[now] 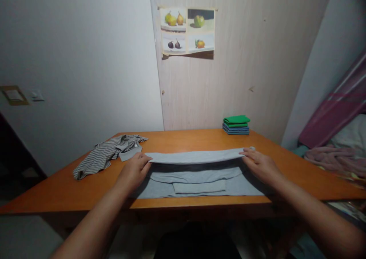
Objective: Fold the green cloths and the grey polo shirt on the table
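Left hand (138, 166) and right hand (259, 165) are gripping gray cloth (197, 158), each grip pinching one end of its raised far edge. Cloth is lying along surface's (185, 140) near edge, seeming light, soft, sag-prone; corners are looking best to hold.

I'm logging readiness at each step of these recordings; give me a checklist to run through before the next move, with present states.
1. Left hand on the gray cloth: ok, pinching the left end of its raised edge.
2. Right hand on the cloth: ok, at the right end of that edge.
3. Gray cloth lying flat: not ok, the edge is lifted and the layer below is wrinkled.
4. Striped shirt free of the left hand: cannot tell, its gray part lies very close.
5. Folded stack apart from the gray cloth: ok, near the far side of the table.
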`<state>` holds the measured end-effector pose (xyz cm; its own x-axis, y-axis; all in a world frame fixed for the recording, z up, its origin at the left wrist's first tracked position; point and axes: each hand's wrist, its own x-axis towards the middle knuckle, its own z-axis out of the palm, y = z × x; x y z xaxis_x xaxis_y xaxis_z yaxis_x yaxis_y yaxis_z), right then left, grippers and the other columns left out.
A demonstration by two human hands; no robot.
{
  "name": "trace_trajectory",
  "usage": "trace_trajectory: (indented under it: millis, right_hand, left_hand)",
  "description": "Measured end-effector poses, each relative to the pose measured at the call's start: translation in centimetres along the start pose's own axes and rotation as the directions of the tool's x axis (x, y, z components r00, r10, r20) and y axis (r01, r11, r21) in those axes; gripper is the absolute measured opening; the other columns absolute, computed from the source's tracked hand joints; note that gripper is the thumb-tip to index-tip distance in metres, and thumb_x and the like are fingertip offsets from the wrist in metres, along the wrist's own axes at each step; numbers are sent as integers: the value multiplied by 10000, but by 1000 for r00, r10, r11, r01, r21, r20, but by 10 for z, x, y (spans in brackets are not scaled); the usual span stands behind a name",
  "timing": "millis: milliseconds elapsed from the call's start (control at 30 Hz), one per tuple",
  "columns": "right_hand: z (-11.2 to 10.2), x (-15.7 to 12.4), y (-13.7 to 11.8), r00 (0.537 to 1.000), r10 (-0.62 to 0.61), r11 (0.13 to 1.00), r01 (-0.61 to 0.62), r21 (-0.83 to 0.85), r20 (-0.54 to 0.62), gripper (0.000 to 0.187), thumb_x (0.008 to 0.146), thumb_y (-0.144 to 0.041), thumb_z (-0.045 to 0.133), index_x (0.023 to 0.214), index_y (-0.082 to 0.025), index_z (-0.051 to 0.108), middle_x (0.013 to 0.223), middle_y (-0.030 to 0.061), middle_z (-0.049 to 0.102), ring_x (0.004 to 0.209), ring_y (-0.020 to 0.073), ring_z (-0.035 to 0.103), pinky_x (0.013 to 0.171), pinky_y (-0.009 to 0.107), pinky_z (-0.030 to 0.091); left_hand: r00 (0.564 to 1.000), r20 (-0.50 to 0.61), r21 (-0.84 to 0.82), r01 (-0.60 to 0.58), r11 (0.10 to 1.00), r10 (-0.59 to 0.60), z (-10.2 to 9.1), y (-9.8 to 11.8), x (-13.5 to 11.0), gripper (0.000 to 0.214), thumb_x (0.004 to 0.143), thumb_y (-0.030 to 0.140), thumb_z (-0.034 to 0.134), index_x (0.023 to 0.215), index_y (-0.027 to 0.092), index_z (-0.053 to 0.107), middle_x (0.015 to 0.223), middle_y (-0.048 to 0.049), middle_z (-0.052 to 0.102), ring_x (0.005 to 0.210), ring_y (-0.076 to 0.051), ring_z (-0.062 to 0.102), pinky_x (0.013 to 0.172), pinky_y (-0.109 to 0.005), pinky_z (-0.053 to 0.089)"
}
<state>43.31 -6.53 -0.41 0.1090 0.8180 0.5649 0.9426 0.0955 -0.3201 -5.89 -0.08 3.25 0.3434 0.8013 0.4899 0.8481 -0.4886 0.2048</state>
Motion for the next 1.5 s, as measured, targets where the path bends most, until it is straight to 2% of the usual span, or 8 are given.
trace_trajectory:
  millis: [133,300,433,767,1033,1233,1367,1500]
  right_hand:
    - [-8,-19,-2,998,-44,999,43,-26,-41,371,934,-317,473,1158,-211,749,1350,87,651,1293,268,572,1147,411,398]
    - [-17,-37,-8,989,-105,994,102,-36,-106,427,955,-344,424,1171,-155,741,1382,143,617,1281,285,583,1133,442,420]
    - [-21,-55,-14,990,-75,997,72,-28,-117,386,948,-315,454,1192,-208,734,1399,96,610,1292,268,576,1134,436,424]
    - [-5,-93,-10,995,-58,998,56,-30,-87,373,951,-295,467,1224,-236,713,1421,93,592,1302,257,569,1110,425,451]
    - [10,-105,-2,992,-94,995,91,-45,-79,392,959,-312,446,1229,-203,709,1419,137,586,1289,264,580,1088,427,472]
    - [14,-107,2,990,-120,992,117,-48,-74,386,960,-305,451,1227,-197,708,1391,145,609,1294,275,575,1113,473,441]
    - [11,-109,1,991,-127,989,123,-81,-39,384,980,-331,436,1222,-209,709,1387,135,615,1300,281,566,1128,508,408]
    - [0,-112,-4,996,-86,987,88,-137,23,392,997,-421,436,1221,-258,714,1395,101,614,1287,294,567,1094,534,411]
  left_hand:
    - [999,-41,-22,-22,1000,21,-3,6,-21,310,956,352,443,1052,216,704,1043,-65,633,1002,-215,615,911,-308,478]
    - [996,-77,-19,-39,999,37,-8,10,-37,319,955,347,436,1063,201,698,1054,-76,637,1028,-231,610,931,-334,479]
    - [996,-68,-20,-54,998,53,-13,13,-47,328,946,342,429,1052,195,702,1059,-87,650,1034,-241,614,933,-351,489]
    - [995,-53,14,-82,997,83,-3,10,-68,333,943,328,433,1105,211,699,1125,-98,636,1084,-244,612,968,-351,496]
    - [995,-39,14,-94,995,94,7,0,-79,312,922,326,469,1081,228,719,1110,-89,662,1053,-239,650,931,-337,524]
    - [994,-24,9,-110,994,110,13,-7,-80,319,926,346,477,1095,240,725,1121,-88,687,1088,-240,649,991,-360,507]
    - [996,-2,-7,-94,996,94,8,-4,-82,337,917,400,497,1091,246,742,1139,-89,703,1101,-245,653,994,-360,514]
    - [998,33,41,-52,998,50,1,-1,-86,409,902,545,530,1127,280,744,1203,-77,703,1139,-264,648,989,-368,521]
